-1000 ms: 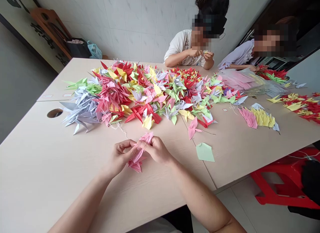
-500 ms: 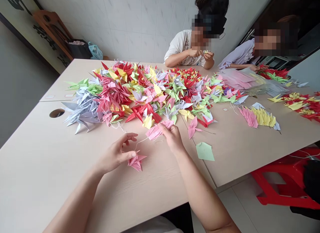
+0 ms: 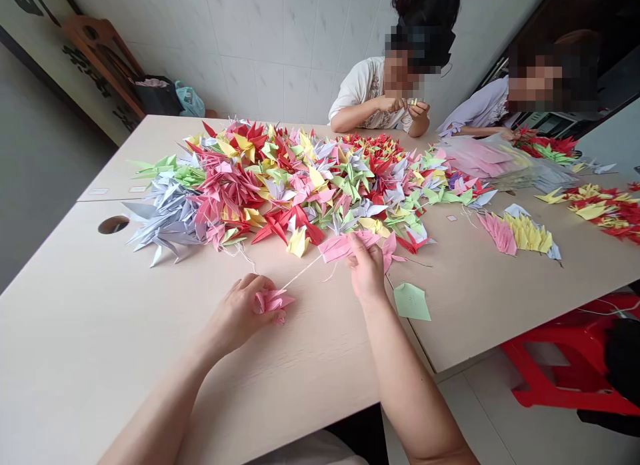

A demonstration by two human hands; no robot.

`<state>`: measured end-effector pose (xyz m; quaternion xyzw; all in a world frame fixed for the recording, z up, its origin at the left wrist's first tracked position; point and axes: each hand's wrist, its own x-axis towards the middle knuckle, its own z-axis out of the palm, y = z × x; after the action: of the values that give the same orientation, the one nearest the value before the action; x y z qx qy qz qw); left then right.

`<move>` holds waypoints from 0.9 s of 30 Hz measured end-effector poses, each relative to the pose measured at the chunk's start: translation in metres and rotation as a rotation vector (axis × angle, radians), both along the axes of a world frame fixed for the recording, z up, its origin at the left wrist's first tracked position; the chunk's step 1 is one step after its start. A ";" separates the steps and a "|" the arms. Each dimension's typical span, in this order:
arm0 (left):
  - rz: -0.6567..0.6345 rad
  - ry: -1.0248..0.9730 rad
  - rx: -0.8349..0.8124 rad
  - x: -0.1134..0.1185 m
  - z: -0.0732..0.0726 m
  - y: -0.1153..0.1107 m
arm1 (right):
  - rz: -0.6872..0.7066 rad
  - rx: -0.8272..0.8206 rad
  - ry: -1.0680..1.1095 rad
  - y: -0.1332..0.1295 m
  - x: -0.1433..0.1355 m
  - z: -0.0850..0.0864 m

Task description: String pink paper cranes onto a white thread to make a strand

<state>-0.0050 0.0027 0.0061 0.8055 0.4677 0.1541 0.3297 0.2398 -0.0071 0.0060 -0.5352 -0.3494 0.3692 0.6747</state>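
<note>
My left hand (image 3: 250, 308) is closed round a pink folded paper piece (image 3: 274, 300), low over the table. From it a white string (image 3: 303, 274) runs straight up and right to a pink folded paper strip (image 3: 336, 248). My right hand (image 3: 367, 265) pinches that strip between thumb and fingers. Just behind the strip lies a large heap of folded paper pieces (image 3: 310, 178) in red, pink, yellow, green and pale blue. A green paper sheet (image 3: 412, 301) rests on the table to the right of my right hand.
Two people sit across the table (image 3: 150, 358); one holds a small yellow piece (image 3: 414, 103). Pink and yellow folded stacks (image 3: 525, 233) and a clear plastic bag (image 3: 500, 162) lie at the right. A red stool (image 3: 560, 365) stands below the right edge.
My left hand has closed on the pink piece and raised it slightly. My right hand has moved right with the pink strip, and the string between them is now straight.
</note>
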 end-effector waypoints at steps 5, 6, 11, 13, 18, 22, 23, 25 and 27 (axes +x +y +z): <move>0.105 -0.228 -0.170 0.003 0.000 0.000 | -0.083 0.076 0.089 -0.002 0.003 0.006; 0.111 -0.282 -0.213 0.004 0.000 0.000 | -0.088 0.084 0.097 -0.002 0.004 0.007; 0.183 -0.554 -0.259 0.005 -0.005 0.006 | -0.080 0.087 0.075 -0.002 0.004 0.007; 0.240 -0.598 -0.289 0.005 -0.005 0.007 | -0.078 0.087 0.057 -0.002 0.004 0.006; 0.282 -0.701 -0.445 0.004 0.002 0.009 | -0.068 0.115 0.068 -0.002 0.004 0.005; 0.213 -0.800 -0.670 -0.001 0.005 0.010 | -0.140 0.084 0.106 0.000 0.005 0.008; 0.211 -0.816 -0.724 -0.002 0.005 0.010 | -0.161 0.076 0.114 0.001 0.005 0.008; 0.210 -0.831 -0.814 -0.003 0.005 0.010 | -0.179 0.072 0.124 0.001 0.005 0.008; 0.184 -0.830 -0.879 -0.005 0.004 0.010 | -0.168 0.077 0.124 0.001 0.005 0.008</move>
<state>-0.0096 0.0123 0.0101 0.4232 0.3876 0.2756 0.7712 0.2452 -0.0062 0.0139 -0.5125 -0.2749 0.3298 0.7437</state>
